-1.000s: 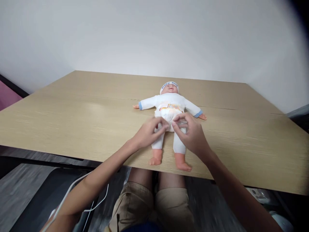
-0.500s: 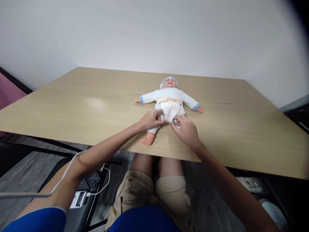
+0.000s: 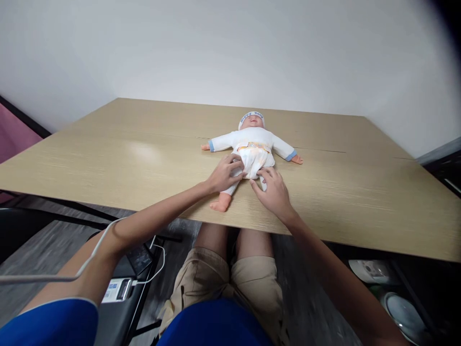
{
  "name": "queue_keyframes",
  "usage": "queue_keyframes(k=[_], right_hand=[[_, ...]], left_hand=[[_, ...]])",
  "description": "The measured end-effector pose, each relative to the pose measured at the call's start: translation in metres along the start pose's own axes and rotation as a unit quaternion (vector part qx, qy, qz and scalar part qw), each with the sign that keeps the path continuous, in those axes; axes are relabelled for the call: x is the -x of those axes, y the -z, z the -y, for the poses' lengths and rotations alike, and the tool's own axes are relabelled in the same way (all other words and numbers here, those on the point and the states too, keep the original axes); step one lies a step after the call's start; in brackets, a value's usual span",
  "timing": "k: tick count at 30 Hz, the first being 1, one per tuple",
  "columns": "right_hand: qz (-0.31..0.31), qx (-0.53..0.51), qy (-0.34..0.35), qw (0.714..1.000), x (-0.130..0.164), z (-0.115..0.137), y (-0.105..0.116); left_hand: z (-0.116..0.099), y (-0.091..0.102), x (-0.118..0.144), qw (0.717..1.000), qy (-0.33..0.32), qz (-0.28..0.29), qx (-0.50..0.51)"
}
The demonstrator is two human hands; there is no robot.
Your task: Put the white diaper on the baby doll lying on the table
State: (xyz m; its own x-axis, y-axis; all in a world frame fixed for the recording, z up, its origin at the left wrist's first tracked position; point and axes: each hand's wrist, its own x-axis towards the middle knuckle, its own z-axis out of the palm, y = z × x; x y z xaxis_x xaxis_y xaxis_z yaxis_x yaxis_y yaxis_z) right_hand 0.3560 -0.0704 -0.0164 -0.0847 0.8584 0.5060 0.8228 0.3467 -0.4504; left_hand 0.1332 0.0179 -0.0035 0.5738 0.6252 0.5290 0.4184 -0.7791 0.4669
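A baby doll [image 3: 248,137] lies on its back on the table, head toward the wall, in a white outfit with blue cuffs. Around its hips is a white diaper [image 3: 254,157] with an orange-patterned waistband. My left hand [image 3: 227,173] rests against the diaper's left leg edge, fingers bent but apart over the top of the doll's leg. At the opposite leg edge, my right hand [image 3: 274,191] has its fingertips touching the diaper and its thumb held away. It covers most of the doll's leg on that side. One bare doll foot [image 3: 221,202] shows below my left hand.
The wooden table [image 3: 151,168] reaches back to a white wall. A white cable [image 3: 99,245] runs across my left arm. Below on the left, a white device [image 3: 117,290] with a plugged-in cord lies on a black seat. White objects sit under the table at right.
My thumbs have drawn apart from the diaper's bottom edge, and the fingers of both hands have loosened. My left hand is slightly higher along the diaper's side. The doll keeps its pose.
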Motion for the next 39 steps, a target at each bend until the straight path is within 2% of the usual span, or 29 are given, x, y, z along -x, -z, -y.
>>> queue_keyframes(k=[4, 7, 12, 16, 19, 24, 26, 28, 30, 32, 37, 39], right_hand=[[0.019, -0.008, 0.009, 1.000, -0.002, 0.000, -0.002], [0.026, -0.009, -0.012, 1.000, -0.004, 0.001, -0.003], [0.021, -0.022, -0.076, 0.997, -0.010, 0.004, -0.002], [-0.012, -0.102, -0.133, 0.986, -0.016, 0.002, 0.001], [-0.034, -0.154, -0.139, 0.978, -0.016, -0.002, 0.005], [-0.043, -0.153, -0.155, 0.975, -0.013, -0.007, 0.016], [-0.032, -0.144, -0.151, 0.977, -0.012, -0.007, 0.018], [-0.018, -0.131, -0.138, 0.982, -0.013, -0.007, 0.018], [-0.008, -0.118, -0.130, 0.984, -0.015, -0.008, 0.016], [-0.001, -0.109, -0.124, 0.986, -0.018, -0.009, 0.011], [0.002, -0.141, -0.166, 0.976, -0.024, -0.011, 0.006], [0.003, -0.171, -0.187, 0.967, -0.024, -0.010, 0.008]], left_hand=[[-0.002, 0.002, -0.001, 1.000, -0.001, 0.023, 0.006], [-0.003, 0.003, -0.003, 0.999, 0.012, 0.038, 0.022], [-0.002, -0.001, -0.003, 0.992, 0.100, 0.013, 0.076], [-0.001, -0.003, -0.004, 0.971, 0.143, -0.003, 0.192], [-0.002, 0.001, -0.004, 0.954, 0.194, 0.003, 0.227], [0.000, 0.009, -0.006, 0.910, 0.287, 0.012, 0.299], [0.001, 0.010, -0.006, 0.907, 0.287, 0.018, 0.309], [0.001, 0.011, -0.007, 0.915, 0.271, 0.031, 0.296], [0.000, 0.013, -0.008, 0.925, 0.257, 0.054, 0.275], [-0.002, 0.015, -0.010, 0.922, 0.257, 0.084, 0.276], [-0.007, 0.023, -0.017, 0.863, 0.316, 0.125, 0.373], [-0.007, 0.027, -0.019, 0.849, 0.337, 0.130, 0.384]])
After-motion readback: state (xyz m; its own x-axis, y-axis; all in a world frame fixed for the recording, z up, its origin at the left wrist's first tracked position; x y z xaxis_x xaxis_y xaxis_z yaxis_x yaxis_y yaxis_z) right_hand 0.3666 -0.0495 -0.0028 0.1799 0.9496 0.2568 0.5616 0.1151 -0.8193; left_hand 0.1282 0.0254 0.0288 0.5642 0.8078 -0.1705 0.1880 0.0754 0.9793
